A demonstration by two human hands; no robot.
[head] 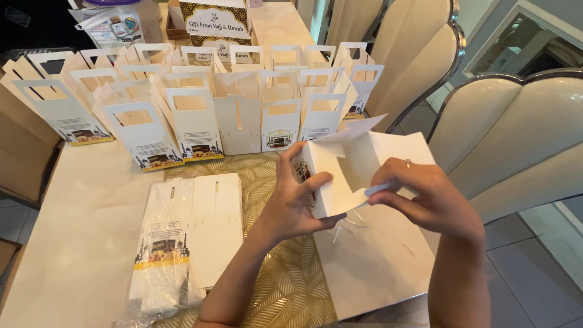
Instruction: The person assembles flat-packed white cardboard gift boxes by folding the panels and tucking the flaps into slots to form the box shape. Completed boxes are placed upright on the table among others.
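Already, rows of folded white card gift boxes with cut-out handles (194,115) are standing across the upper left. At centre right, the left hand (297,203) and right hand (425,197) are gripping a half-folded white card box (352,167), pressing its flaps. At lower left, a plastic-wrapped stack of flat white box blanks (182,237) is lying unfolded.

The gift box (340,176) being folded is white with a gold-and-black printed panel, like the standing boxes (194,121) behind it. The tabletop (79,225) is cream marble; its runner (291,285) shows gold leaf patterning. The chairs (516,133) are cream with silver trim.
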